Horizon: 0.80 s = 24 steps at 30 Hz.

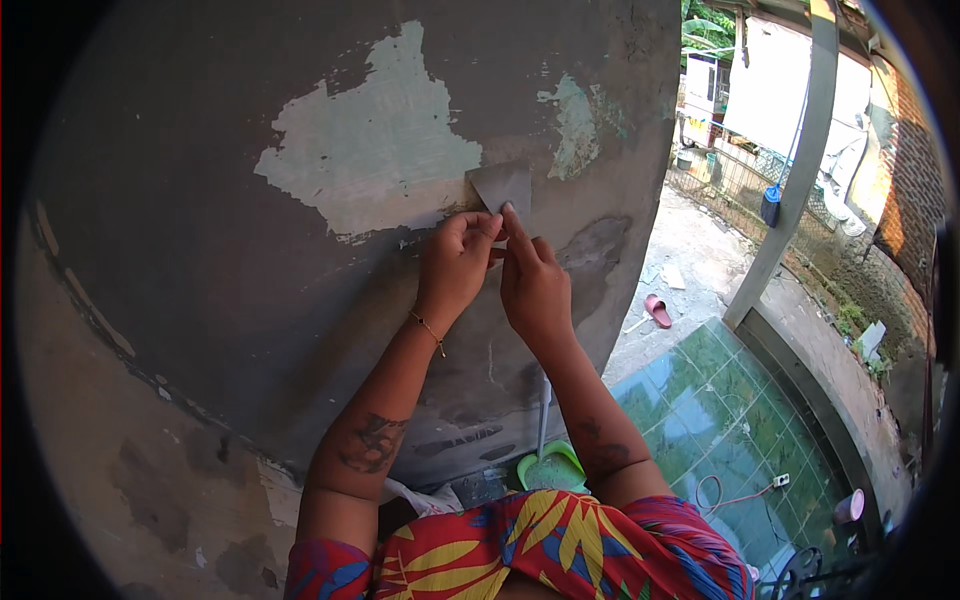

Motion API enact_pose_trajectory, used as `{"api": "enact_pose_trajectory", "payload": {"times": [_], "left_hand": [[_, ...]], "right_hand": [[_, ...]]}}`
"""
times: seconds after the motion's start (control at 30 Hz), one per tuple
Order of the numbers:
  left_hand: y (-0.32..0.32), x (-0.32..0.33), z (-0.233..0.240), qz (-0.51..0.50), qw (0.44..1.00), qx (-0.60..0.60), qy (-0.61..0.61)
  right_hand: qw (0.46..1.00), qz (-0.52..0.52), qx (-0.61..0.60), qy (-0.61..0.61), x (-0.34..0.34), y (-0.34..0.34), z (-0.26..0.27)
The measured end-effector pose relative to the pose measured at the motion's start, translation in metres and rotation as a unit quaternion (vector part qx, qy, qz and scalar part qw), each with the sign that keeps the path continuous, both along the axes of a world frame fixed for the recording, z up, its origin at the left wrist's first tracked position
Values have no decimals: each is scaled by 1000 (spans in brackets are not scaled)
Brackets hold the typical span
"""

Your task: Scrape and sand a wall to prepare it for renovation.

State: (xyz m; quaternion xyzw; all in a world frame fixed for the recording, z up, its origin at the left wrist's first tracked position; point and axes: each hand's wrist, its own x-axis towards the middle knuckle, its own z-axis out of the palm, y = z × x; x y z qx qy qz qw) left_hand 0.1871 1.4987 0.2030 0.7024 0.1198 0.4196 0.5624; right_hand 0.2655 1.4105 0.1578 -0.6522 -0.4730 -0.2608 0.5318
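Note:
A grey wall (225,300) with peeled paint fills the middle and left. Pale green undercoat shows in a large patch (390,142) and in a smaller one (576,127) to its right. Against the wall, by the large patch's lower right corner, lies a thin, flat grey scraper blade or sheet (510,187). My left hand (459,251) pinches its lower end between thumb and fingers. My right hand (534,281) also grips the lower end, index finger extended onto its face. The hands are close together, and what lies between the fingers is partly hidden.
Below stands a green dustpan (553,469) with an upright handle, near the wall's foot. On the green tiled floor (690,397) lie a cord with a socket (781,480) and a pink cup (849,506). A pink sandal (658,311) lies outside, left of a post (795,172).

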Motion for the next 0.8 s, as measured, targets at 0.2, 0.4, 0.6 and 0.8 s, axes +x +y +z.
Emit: {"api": "enact_pose_trajectory", "payload": {"times": [0.2,0.4,0.6,0.8], "left_hand": [[1,10,-7,13,1000,-10,10],[8,16,22,49,998,31,-5],[0,6,0,20,999,-11,27],[-16,-36,1,54,996,-24,70]], "right_hand": [[999,8,-7,30,-1,0,-17],[999,-7,-17,27,-3,1,17],[999,14,-25,31,-7,-8,-3],[997,2,-37,64,-8,1,8]]}}
